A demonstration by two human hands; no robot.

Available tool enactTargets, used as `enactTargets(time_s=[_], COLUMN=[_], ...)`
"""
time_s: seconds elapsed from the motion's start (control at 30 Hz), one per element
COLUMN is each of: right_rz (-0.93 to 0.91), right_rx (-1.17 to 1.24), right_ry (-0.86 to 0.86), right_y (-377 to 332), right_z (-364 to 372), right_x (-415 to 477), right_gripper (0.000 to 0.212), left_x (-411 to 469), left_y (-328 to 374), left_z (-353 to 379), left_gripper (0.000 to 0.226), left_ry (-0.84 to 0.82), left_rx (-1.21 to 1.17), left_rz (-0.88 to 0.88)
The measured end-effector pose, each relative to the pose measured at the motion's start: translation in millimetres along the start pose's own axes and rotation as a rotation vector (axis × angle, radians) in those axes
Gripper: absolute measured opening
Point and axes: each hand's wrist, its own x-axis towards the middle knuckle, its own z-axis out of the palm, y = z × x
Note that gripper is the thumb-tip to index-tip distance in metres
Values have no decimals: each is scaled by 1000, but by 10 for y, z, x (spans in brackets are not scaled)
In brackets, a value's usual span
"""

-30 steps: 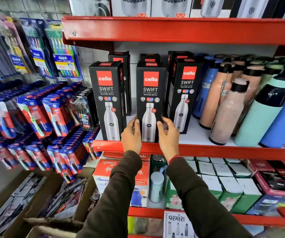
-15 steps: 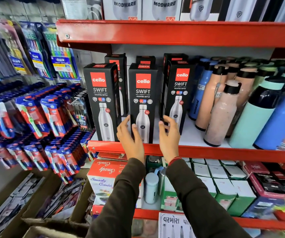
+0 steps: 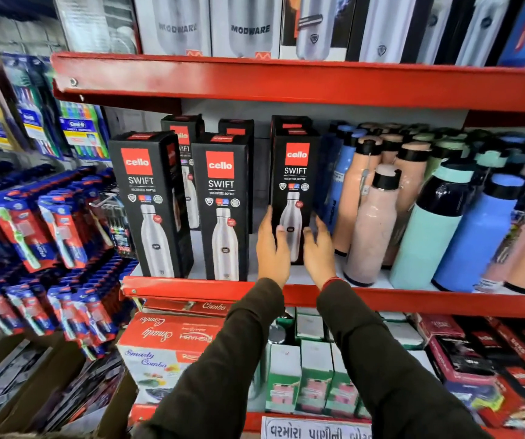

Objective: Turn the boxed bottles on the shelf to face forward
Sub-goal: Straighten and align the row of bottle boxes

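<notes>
Three black Cello Swift bottle boxes stand in a front row on the red shelf [image 3: 191,288], printed fronts toward me: the left box [image 3: 147,201], the middle box [image 3: 223,210] and the right box [image 3: 294,172]. The right one sits a little further back than the other two. More black boxes [image 3: 236,128] stand behind them, mostly hidden. My left hand [image 3: 272,245] clasps the right box's lower left edge, thumb on its front. On that box's lower right edge is my right hand [image 3: 319,251].
Loose pink, blue and mint bottles [image 3: 372,223] crowd the shelf right beside the held box. Toothbrush packs [image 3: 58,223] hang at the left. The upper red shelf [image 3: 255,80] overhangs the boxes. Small cartons [image 3: 315,375] fill the shelf below.
Both hands have left the middle box and shifted right to the right box, now one on each side of it.
</notes>
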Motion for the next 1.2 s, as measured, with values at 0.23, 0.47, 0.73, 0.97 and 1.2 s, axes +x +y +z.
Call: enactTargets(time_s=[0.23,0.47,0.73,0.97,1.2], right_rz=[69,14,-14,-51,-50], right_rx=[96,62,35,50,35], right_ry=[-55,-1,20,29,19], right_y=[147,223,225,222,183], right_z=[30,-53,-91,-177,-267], right_x=[161,151,-68,-332,-495], right_gripper=[44,33,35,29,31], left_x=[314,270,48,-187,-339], left_y=[-200,-215,-177,-122,-67], left_z=[147,79,-17,-127,-189], left_gripper=[46,39,39,39,38], left_ry=[-1,93,145,152,121], left_rx=[0,7,51,112,95], left_rz=[-378,-355,-333,-282,-261])
